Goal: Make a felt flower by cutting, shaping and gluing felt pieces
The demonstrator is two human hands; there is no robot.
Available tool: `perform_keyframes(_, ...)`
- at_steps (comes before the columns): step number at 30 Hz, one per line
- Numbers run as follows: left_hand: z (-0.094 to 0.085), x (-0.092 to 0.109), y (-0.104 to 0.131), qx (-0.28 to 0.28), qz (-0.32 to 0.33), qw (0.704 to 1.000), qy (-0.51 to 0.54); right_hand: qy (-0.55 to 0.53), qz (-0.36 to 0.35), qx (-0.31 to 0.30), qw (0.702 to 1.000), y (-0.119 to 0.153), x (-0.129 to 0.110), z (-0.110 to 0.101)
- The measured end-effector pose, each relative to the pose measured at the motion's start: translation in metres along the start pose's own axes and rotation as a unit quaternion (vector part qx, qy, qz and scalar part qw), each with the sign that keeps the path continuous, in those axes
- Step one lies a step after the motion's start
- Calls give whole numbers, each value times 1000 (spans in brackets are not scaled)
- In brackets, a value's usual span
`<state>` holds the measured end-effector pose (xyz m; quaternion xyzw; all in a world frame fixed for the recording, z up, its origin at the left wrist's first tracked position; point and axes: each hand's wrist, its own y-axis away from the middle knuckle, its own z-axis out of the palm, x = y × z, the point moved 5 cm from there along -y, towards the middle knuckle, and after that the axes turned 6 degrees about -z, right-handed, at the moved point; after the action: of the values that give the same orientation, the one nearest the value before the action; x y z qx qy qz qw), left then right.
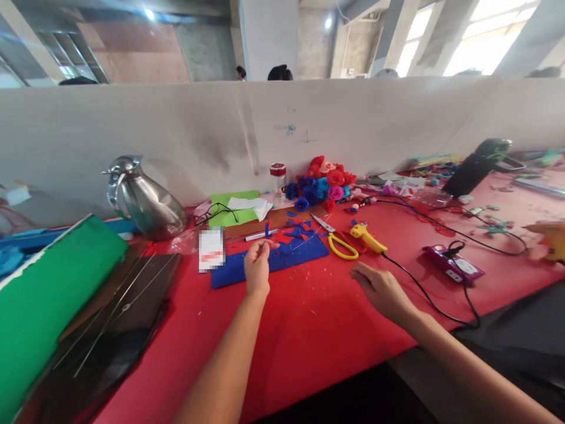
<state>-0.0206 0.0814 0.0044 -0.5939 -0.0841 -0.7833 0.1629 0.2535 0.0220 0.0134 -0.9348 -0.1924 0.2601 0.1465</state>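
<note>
My left hand (258, 265) is closed in a pinch above a long blue felt sheet (232, 274). A small blue felt piece (267, 229) stands up at its fingertips, and seems to be held there. Close by lie a white marker pen (253, 237) and scattered blue and red felt scraps (302, 229). My right hand (382, 288) hovers over the red table, its fingers curled together; whatever is in them is hidden. Just beyond it are yellow-handled scissors (343, 247) and a yellow glue gun (368, 237) with a black cord.
A purple power strip (454, 265) lies at right. Fabric flowers (324, 181), a red-lidded jar (278, 179) and glasses (216, 213) sit along the partition (198, 129). At left are a steel jug (145, 203) and a green board (66, 300); a black bottle (477, 168) leans far right.
</note>
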Motion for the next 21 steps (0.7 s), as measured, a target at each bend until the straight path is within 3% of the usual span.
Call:
perform_keyframes(4,-11,3,-4,52,14,998,19,125,3,68,990,25,31,-26)
perform_keyframes(6,-8,0,-5,8,-46,996,75,136,-1,93,986,26,33,-34)
perform_keyframes(8,2,-5,-3,-71,-130,979,142,68,0,92,993,16,25,-32)
perform_keyframes(11,14,-6,8,-171,-218,939,201,-120,8,51,991,-15,-8,-8)
perform_keyframes(14,20,-2,16,-222,-237,922,210,-254,1,-8,967,-54,-49,28)
perform_keyframes(17,21,1,20,-247,-234,917,207,-302,19,-68,951,-86,-76,62)
perform_keyframes(21,21,2,19,-259,-227,914,217,-278,31,-174,944,-98,-85,88)
